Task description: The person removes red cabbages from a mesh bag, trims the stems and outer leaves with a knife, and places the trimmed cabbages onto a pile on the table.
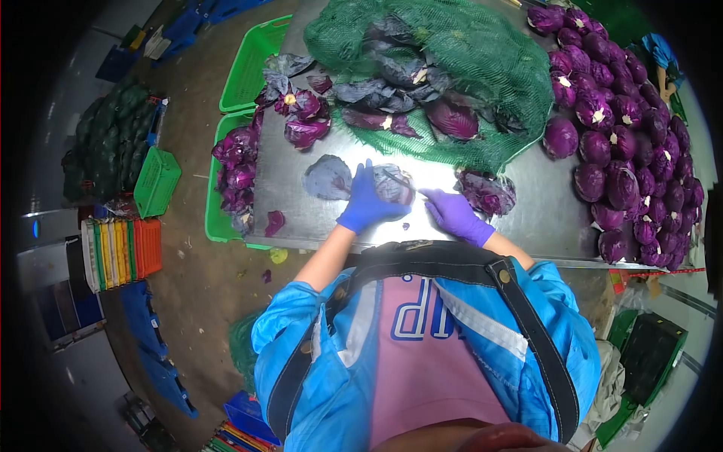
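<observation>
My left hand [367,202], in a blue-purple glove, cups the near left side of a red cabbage [395,183] with greyish outer leaves on the metal table [301,218]. Its thumb reaches along the cabbage's near edge. Close on the right, my gloved right hand [456,216] is closed, with a thin pale tip of what looks like a knife [422,195] pointing at the cabbage; the rest is hidden. A loose greyish leaf [327,178] lies left of my left hand. Beyond my right hand sits another leafy red cabbage [486,193].
A green mesh sack [497,68] with leafy cabbages spreads over the table's far side. Many cabbages [621,184] are piled at right. Green crates [215,218] with purple leaves stand along the left edge. Another person's arm [664,81] shows at far right.
</observation>
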Demonstrator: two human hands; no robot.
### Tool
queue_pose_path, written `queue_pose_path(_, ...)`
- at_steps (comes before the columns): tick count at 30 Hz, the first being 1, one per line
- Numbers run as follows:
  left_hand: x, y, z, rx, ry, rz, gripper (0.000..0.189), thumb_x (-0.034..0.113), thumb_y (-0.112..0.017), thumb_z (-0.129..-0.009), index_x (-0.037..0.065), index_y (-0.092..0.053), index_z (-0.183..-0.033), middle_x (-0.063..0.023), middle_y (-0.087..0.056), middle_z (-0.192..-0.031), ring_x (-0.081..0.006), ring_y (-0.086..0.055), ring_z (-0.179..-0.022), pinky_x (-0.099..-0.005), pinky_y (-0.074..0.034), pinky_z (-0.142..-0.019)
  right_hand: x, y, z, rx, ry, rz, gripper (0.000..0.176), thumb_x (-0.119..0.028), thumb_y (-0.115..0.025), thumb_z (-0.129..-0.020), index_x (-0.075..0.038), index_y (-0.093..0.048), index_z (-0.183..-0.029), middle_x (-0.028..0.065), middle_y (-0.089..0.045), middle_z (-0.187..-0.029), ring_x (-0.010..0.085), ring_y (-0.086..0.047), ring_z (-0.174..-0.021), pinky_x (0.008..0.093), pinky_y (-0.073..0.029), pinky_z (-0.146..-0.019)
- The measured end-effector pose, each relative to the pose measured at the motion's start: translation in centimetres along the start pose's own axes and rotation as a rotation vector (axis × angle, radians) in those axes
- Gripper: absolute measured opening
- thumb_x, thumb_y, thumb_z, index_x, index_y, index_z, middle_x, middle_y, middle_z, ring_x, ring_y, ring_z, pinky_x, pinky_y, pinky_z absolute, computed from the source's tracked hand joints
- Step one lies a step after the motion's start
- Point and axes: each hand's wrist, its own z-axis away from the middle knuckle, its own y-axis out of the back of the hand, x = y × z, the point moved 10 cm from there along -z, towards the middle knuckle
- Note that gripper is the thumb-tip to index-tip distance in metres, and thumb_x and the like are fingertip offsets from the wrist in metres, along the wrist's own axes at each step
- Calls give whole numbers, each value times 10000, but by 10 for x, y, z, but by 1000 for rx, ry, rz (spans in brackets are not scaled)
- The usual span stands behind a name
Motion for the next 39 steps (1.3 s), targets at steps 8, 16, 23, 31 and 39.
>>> queue_pose_path(8, 2, 14, -13, -270, 162, 502, 1223, 396, -871, -451, -78, -222, -1373, -240, -392, -1295, -305, -410, -1212, -371, -364, -1008, 3, -12, -1, 93, 35, 17, 278, -123, -555, -839, -95, -549, -1115, 134, -617, -903, 310, -617, -725, 390, -505, -624)
queue_pose_path(16, -12, 5, -16, -240, 120, 499, 1232, 366, -881, -442, -82, -213, -1375, -207, -374, -1318, -273, -408, -1212, -347, -376, -1000, 20, -32, -19, 76, 47, 197, 96, -64, -495, -820, -38, -521, -908, 134, -537, -762, 308, -576, -655, 387, -471, -562)
queue_pose_path(23, -8, 3, -29, -133, 86, 329, 1225, 447, -865, -404, -99, -282, -1333, -247, -414, -1280, -308, -459, -1170, -364, -408, -970, 22, -32, -28, 23, -151, 243, 112, -79, -465, -816, -46, -523, -906, 153, -564, -810, 302, -600, -689, 415, -466, -572)
queue_pose_path(31, 6, 39, -18, -49, 200, 292, 1045, 397, -877, -479, -101, -362, -1240, -194, -518, -1096, -280, -538, -997, -350, -471, -865, 69, -49, -38, 76, -120, 325, 389, -122, -402, -860, 28, -415, -1218, 224, -597, -840, 331, -615, -766, 441, -485, -676)
queue_pose_path(39, 8, 70, 7, 549, 30, 7, 1102, 448, -853, -500, -63, -316, -1315, -254, -393, -1273, -341, -373, -1221, -404, -326, -1024, 41, -38, -43, -171, -164, 62, 259, -143, -445, -890, 25, -455, -1087, 244, -602, -855, 389, -599, -760, 459, -474, -669)
